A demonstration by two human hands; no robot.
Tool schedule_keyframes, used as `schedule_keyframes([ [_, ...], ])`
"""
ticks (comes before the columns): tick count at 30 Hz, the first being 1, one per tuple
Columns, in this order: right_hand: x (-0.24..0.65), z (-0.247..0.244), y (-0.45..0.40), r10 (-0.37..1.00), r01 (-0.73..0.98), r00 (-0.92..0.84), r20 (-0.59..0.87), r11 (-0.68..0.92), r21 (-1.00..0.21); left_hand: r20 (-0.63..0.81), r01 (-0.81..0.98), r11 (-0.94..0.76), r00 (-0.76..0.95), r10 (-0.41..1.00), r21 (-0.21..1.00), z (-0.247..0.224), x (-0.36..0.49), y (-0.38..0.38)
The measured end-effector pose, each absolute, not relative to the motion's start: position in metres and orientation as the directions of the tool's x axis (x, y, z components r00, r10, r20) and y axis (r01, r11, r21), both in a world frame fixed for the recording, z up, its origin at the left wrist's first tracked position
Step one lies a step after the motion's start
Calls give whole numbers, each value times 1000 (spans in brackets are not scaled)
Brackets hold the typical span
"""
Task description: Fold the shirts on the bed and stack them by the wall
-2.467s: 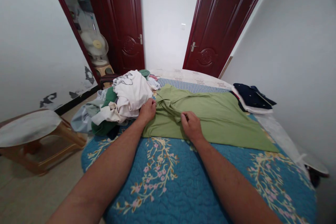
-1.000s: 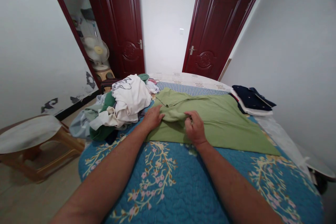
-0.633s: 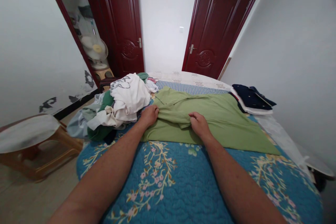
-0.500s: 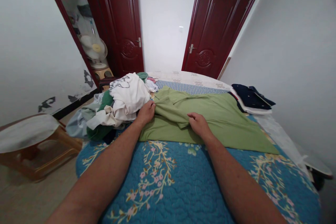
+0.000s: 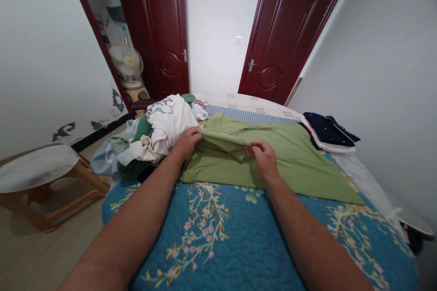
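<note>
A green shirt (image 5: 293, 159) lies spread across the bed, its long side running left to right. My left hand (image 5: 188, 140) pinches a raised fold near the garment's left end. Farther right, my right hand (image 5: 262, 152) grips the same folded strip, probably a sleeve, between thumb and fingers. The strip is stretched between both hands, slightly lifted above the rest of the cloth. Some fingertips are hidden by the fabric.
A heap of loose clothes (image 5: 167, 122) rises at the left, close to my left hand. Folded dark and white clothes (image 5: 329, 132) are stacked at the right. A blue floral quilt (image 5: 218, 241) covers the bed. A stool (image 5: 44, 177) stands at the left.
The fold between my hands has been lifted and pulled straighter. My right hand has moved slightly right and up, and its fingers have closed on the cloth.
</note>
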State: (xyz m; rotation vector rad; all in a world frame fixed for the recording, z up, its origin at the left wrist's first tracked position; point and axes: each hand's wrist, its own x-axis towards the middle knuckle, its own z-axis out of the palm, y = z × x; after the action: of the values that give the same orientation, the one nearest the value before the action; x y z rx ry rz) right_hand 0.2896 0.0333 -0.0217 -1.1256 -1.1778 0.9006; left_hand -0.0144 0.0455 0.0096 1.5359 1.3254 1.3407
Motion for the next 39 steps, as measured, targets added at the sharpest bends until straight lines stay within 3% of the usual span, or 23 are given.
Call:
schedule_keyframes([
  [4,292,-11,25,874,249,154,461,417,-874,273,176,-263,-39,961,949,14,-13,43],
  [9,292,-9,23,908,290,104,405,362,-886,227,146,-250,157,961,957,12,-17,40],
  [12,296,-12,27,953,260,54,298,275,-926,170,150,-216,271,947,965,12,-25,39],
  [15,302,-13,27,988,255,-124,93,123,-959,67,269,-187,400,914,945,16,-32,36],
  [18,306,-13,24,928,284,-342,-148,-48,-958,-23,404,-223,522,853,887,22,-35,32],
  [20,309,-12,21,879,287,-419,-227,-109,-952,-82,480,-231,545,834,847,24,-33,30],
  [23,314,-8,18,832,274,-488,-265,-142,-951,-128,587,-202,471,873,784,22,-30,32],
  [27,331,2,15,781,226,-564,-270,-169,-959,17,684,-239,314,949,689,15,-30,35],
  [30,348,8,15,764,174,-588,-265,-200,-964,33,719,-250,301,953,649,11,-33,37],
  [34,359,4,24,889,122,-405,-213,-179,-976,10,843,-173,195,981,509,6,-37,40],
  [39,345,-7,32,939,277,-303,-162,-76,-958,27,920,-101,98,995,378,0,-42,42],
])
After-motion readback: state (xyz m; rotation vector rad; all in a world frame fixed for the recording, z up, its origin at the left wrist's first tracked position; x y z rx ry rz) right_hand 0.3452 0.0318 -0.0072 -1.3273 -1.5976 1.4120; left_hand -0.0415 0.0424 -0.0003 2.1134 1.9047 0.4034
